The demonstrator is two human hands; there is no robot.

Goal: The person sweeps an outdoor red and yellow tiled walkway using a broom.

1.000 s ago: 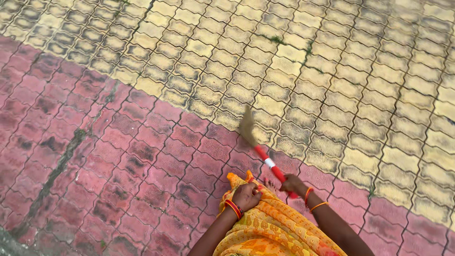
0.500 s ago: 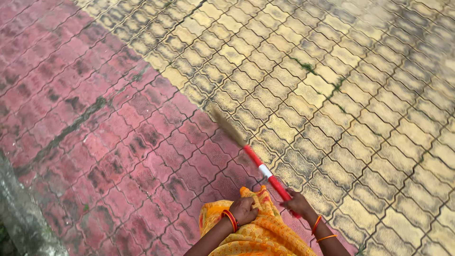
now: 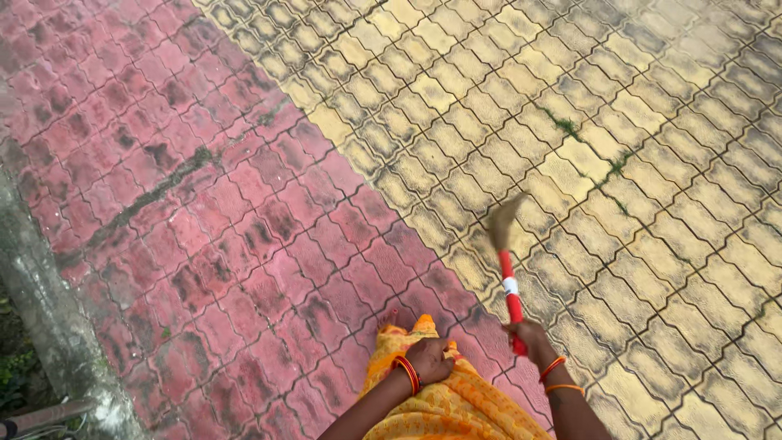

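One broom (image 3: 507,269), two hands, three orange bangles on the right wrist (image 3: 555,373), one red-and-orange bangle on the left (image 3: 406,374).

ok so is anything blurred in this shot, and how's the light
Head view: the broom head is smeared by motion blur, while its red handle, the right hand and the paving blocks look sharp; the light is soft and even, with no hard shadows or glare.

The one camera sits on my head and looks steeply down past my front to the ground. My arms come in from the bottom edge, close to the lens. Paving fills the frame, red bricks (image 3: 204,212) at the left, yellow bricks (image 3: 619,122) at the right, a curb (image 3: 49,326) along the lower left.
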